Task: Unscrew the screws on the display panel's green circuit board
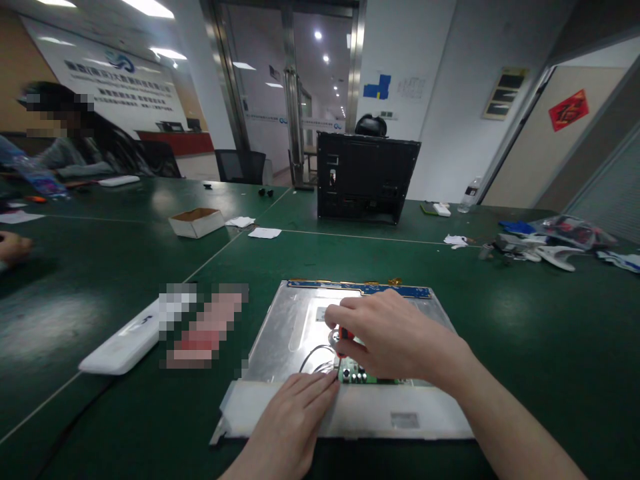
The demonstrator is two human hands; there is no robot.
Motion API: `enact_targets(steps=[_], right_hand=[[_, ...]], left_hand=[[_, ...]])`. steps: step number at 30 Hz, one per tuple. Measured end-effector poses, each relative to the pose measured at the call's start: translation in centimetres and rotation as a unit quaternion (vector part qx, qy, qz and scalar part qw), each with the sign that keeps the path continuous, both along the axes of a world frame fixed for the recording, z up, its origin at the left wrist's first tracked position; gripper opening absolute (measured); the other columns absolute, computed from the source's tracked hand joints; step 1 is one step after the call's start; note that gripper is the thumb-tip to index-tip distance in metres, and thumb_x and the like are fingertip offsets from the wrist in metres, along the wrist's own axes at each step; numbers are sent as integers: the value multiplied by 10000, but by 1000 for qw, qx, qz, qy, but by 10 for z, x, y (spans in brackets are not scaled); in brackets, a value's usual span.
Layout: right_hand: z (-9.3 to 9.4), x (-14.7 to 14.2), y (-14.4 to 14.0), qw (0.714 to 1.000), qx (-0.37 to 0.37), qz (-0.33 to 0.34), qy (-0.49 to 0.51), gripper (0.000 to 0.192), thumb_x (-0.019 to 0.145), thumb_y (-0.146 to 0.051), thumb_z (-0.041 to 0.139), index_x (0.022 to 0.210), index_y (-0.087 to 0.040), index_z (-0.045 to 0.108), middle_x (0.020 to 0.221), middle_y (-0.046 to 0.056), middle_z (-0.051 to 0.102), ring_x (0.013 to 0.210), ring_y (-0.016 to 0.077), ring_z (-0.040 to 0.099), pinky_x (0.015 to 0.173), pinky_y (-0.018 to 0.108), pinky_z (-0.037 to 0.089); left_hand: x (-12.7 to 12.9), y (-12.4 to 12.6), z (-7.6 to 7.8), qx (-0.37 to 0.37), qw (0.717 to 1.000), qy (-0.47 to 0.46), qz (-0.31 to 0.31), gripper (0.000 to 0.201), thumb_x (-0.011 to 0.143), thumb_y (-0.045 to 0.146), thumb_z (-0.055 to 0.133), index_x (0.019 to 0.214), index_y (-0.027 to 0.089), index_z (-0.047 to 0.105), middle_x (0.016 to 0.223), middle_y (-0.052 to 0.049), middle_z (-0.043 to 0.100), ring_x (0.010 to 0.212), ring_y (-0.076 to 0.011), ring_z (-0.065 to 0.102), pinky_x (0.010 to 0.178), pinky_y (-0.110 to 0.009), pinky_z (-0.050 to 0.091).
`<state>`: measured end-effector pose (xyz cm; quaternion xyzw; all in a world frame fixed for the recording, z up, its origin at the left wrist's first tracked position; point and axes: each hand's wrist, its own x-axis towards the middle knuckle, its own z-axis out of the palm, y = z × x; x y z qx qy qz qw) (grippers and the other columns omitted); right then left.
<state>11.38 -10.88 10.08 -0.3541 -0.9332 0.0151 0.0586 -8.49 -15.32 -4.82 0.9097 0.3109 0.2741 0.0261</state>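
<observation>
Silver sheet-metal panel back (280,333) lies flat on the green table (500,320). Risk: the red-handled tool (345,335) may slip onto the small green circuit board (356,371) or snag its thin wires. Right hand (390,337) is clenched around the tool; left hand (295,407) rests flat, fingers extended, pinning the white lower edge beside the board.

panel back (290,327): bare brushed metal, dull sheen | bezel strip (380,417): white matt plastic | small board (356,373): green circuit laminate | table (525,320): dark green, smooth, faintly glossy | box (196,221): matt cardboard
</observation>
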Motion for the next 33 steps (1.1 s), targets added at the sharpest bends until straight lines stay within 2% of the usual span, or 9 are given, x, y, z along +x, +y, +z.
enact_targets(steps=[4, 10, 15, 19, 23, 26, 31, 33], right_hand=[[0, 2, 0, 1000, -19, -16, -9, 118, 893, -316, 569, 923, -203, 575, 826, 18, 699, 689, 160, 603, 528, 278, 229], [1, 8, -2, 999, -42, 20, 27, 193, 830, -194, 566, 1024, -196, 558, 996, 39, 684, 768, 160, 597, 572, 274, 299], [-3, 4, 3, 1000, 1, -11, 5, 100, 871, -255, 576, 946, -191, 563, 858, 27, 700, 681, 159, 602, 526, 277, 236], [-3, 2, 3, 999, 18, -31, -12, 176, 889, -362, 581, 846, -191, 568, 733, 23, 685, 617, 155, 582, 508, 283, 191], [0, 5, 0, 1000, -9, 6, 9, 73, 863, -252, 567, 884, -185, 586, 875, 32, 685, 684, 143, 575, 527, 277, 236], [1, 6, -1, 999, -21, 28, 25, 128, 829, -187, 548, 954, -185, 577, 948, 35, 676, 719, 143, 573, 539, 275, 261], [0, 3, 1, 1000, 0, 1, 6, 78, 879, -251, 562, 922, -187, 564, 878, 28, 687, 690, 148, 595, 523, 281, 231], [0, 1, 2, 1000, 14, -17, -14, 140, 906, -322, 559, 878, -185, 560, 808, 28, 686, 660, 154, 601, 510, 288, 205]], left_hand=[[0, 0, -2, -4, 1000, 10, -1, 612, 724, -11, 393, 1274, 199, 559, 1219, -82, 654, 1085, -226, 626, 903, -404, 542], [0, 0, 0, -10, 1000, 10, 2, 628, 720, -16, 392, 1287, 199, 555, 1207, -91, 660, 1073, -234, 632, 893, -413, 545], [0, 2, -3, -9, 1000, 6, -2, 651, 730, -13, 400, 1329, 212, 519, 1217, -89, 655, 1081, -224, 627, 905, -393, 539], [-2, 3, -8, 10, 1000, 2, -8, 617, 705, -6, 400, 1263, 201, 565, 1216, -88, 655, 1077, -223, 629, 906, -393, 538], [0, 3, -5, 8, 1000, 10, -1, 606, 729, -15, 389, 1265, 205, 567, 1210, -80, 659, 1077, -217, 629, 902, -389, 542], [1, 2, -1, 4, 1000, 10, 0, 628, 748, -12, 390, 1317, 213, 532, 1208, -78, 660, 1075, -218, 629, 898, -388, 544], [-1, 1, -1, -1, 1000, 5, -4, 633, 747, -6, 402, 1330, 212, 520, 1205, -78, 661, 1071, -218, 629, 898, -386, 545], [-1, 1, -1, -4, 1000, 2, -1, 632, 747, -8, 400, 1326, 214, 524, 1207, -79, 660, 1077, -217, 626, 904, -384, 542]])
